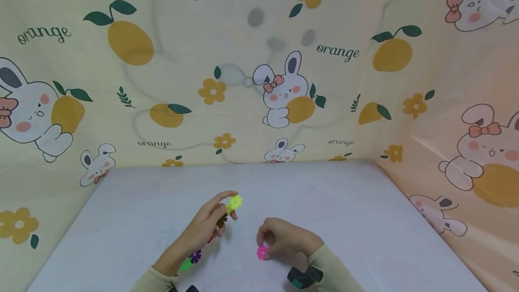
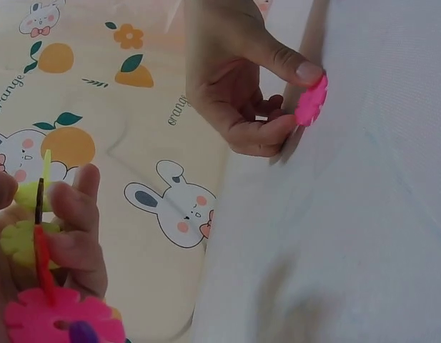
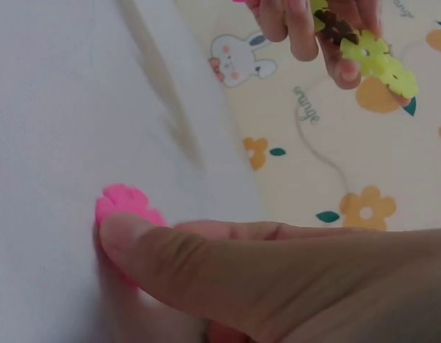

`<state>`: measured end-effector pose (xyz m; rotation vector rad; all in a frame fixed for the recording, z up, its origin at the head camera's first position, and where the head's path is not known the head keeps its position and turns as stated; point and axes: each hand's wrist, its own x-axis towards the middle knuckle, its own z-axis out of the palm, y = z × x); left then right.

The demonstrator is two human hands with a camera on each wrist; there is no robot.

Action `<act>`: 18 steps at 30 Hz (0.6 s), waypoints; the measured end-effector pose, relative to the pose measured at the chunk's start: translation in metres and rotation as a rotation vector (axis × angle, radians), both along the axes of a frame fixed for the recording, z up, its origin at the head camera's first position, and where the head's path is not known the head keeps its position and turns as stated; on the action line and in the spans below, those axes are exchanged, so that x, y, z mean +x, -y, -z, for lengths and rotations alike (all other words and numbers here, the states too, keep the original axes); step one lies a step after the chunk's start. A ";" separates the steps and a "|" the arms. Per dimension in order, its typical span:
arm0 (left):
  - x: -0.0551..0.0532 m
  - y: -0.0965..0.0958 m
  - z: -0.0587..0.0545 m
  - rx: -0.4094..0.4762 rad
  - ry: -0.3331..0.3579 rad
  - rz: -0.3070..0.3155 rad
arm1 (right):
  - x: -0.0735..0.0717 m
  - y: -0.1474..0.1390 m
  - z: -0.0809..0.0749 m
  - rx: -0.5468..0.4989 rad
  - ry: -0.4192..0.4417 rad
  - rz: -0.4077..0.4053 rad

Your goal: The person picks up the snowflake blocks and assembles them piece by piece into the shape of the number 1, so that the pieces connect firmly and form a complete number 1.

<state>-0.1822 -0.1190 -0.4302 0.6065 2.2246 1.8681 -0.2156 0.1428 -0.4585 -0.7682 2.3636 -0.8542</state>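
Note:
My left hand (image 1: 202,224) holds a chain of interlocked plastic snowflake discs, raised over the table. At its far end, past the fingertips, is a yellow disc (image 1: 235,202), followed by a brown disc (image 3: 336,28) partly behind the fingers. Further back come a red disc (image 2: 43,261), a pink disc (image 2: 63,318), a purple disc (image 1: 196,256) and a green disc (image 1: 185,265). Apart from the chain, my right hand (image 1: 288,238) pinches a single pink snowflake disc (image 1: 262,252) between thumb and fingers, close over the table.
A white-covered table (image 1: 344,202) spreads under both hands. Behind it and at the sides hangs a cream curtain (image 1: 243,125) printed with rabbits and oranges. A dark band (image 1: 305,277) sits on the right wrist over a beige sleeve (image 1: 334,269).

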 end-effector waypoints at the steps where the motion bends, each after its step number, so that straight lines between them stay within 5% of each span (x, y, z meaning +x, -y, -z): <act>1: 0.000 0.000 0.000 0.001 -0.002 0.002 | 0.000 0.001 -0.001 -0.011 -0.002 0.001; 11: -0.001 0.001 0.002 -0.047 -0.070 0.006 | -0.004 0.003 0.001 -0.099 -0.062 0.052; 18: -0.001 0.000 0.001 -0.065 -0.058 -0.003 | -0.007 0.004 0.000 -0.233 -0.094 0.112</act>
